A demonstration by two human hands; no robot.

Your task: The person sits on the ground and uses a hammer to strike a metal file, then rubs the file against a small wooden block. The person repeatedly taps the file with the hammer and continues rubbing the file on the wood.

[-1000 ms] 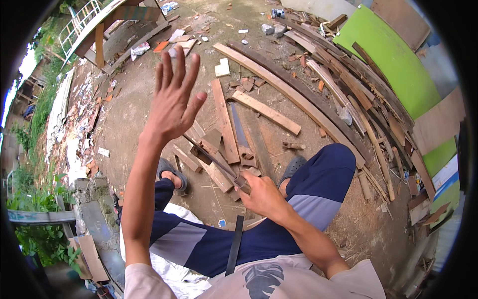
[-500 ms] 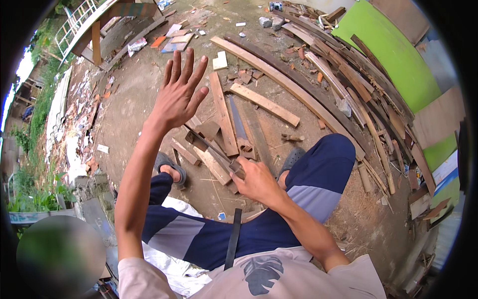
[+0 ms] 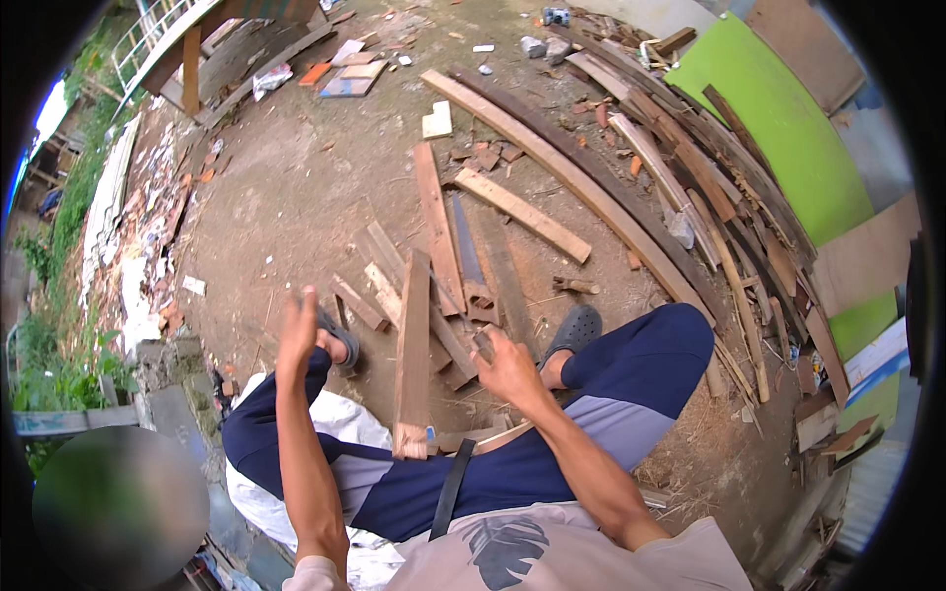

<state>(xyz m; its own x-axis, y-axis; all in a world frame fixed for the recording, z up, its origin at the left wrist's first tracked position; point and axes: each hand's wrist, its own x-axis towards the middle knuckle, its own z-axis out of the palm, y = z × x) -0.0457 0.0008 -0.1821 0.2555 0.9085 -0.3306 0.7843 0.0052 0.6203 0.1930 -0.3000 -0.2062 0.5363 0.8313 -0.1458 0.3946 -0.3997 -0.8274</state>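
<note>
My left hand (image 3: 295, 335) is lifted beside my left knee, slightly blurred, fingers stretched out and holding nothing. My right hand (image 3: 512, 371), in front of my lap, is closed around the dark grip of a hand tool (image 3: 482, 345); its working part is hard to make out from this angle. Between my hands a brown wooden plank (image 3: 414, 350) points away from me, its rough, pale near end by my lap. Neither hand touches it. Beyond the right hand lies a handsaw (image 3: 469, 251) with a wooden handle, among several boards.
A pale board (image 3: 524, 214) lies past the saw. Long timbers (image 3: 581, 177) and piled wood strips curve along the right, beside a green panel (image 3: 778, 128). Rubble and white scraps (image 3: 138, 276) line the left. White sheeting (image 3: 258, 473) lies under my left leg.
My left hand has come down from high in front to beside my left knee. The brown plank now shows lengthwise before my lap. The right hand keeps its grip on the tool, whose long part shows less.
</note>
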